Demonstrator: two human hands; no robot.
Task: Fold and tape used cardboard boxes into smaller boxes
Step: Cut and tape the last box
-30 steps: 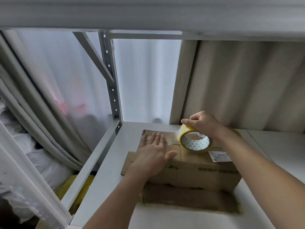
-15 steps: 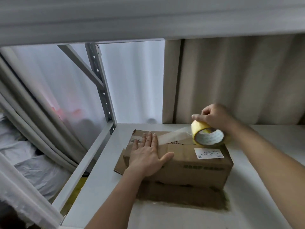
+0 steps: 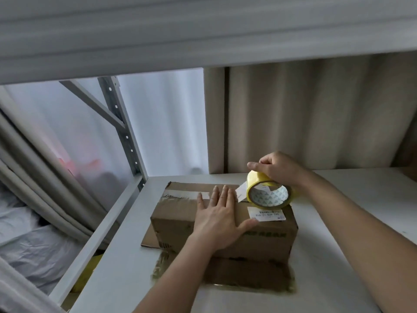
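Observation:
A small brown cardboard box stands on the white shelf, with a white label on its top right. My left hand lies flat on the box's top, fingers spread, pressing on the seam. A strip of clear tape runs along the top seam from the left end, under my fingers, to the yellow tape roll. My right hand grips that roll from above at the box's far right corner. A flat cardboard flap sticks out from under the box at the left.
A dark brown patch marks the shelf in front of the box. A grey metal upright and shelf rail border the left side. Beige curtains hang behind. An upper shelf is overhead. White bags lie lower left.
My right hand has carried the tape roll further right along the box top, so more tape lies on the seam. My left hand slid right along the tape. The camera view shifted.

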